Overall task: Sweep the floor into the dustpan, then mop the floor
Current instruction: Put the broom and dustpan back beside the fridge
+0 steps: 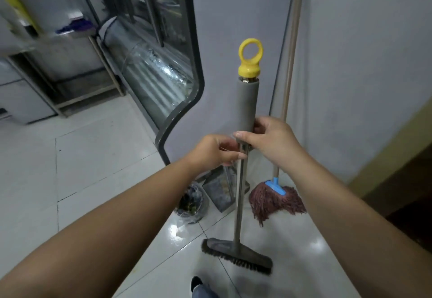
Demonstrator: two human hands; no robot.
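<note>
Since sweeping comes first, I've both hands on the broom (239, 206): right hand (272, 141) wraps its foam grip, left hand (214, 151) pinches the shaft below; dustpan (219, 191) & mop (277, 200) wait by the wall.

Both forearms are bare from the bottom corners of the frame up to the wrists; no sleeve shows on either. The left hand (216, 151) and the right hand (272, 141) are bare, with no glove, ring, watch or band in sight. The nails that show are short and plain, without polish. At the bottom edge, between the arms, a dark shoe tip (196, 282) pokes out, rounded and black. Just below it lies a strip of blue fabric, a trouser leg (204, 292) that looks like denim, cut off by the frame.
</note>
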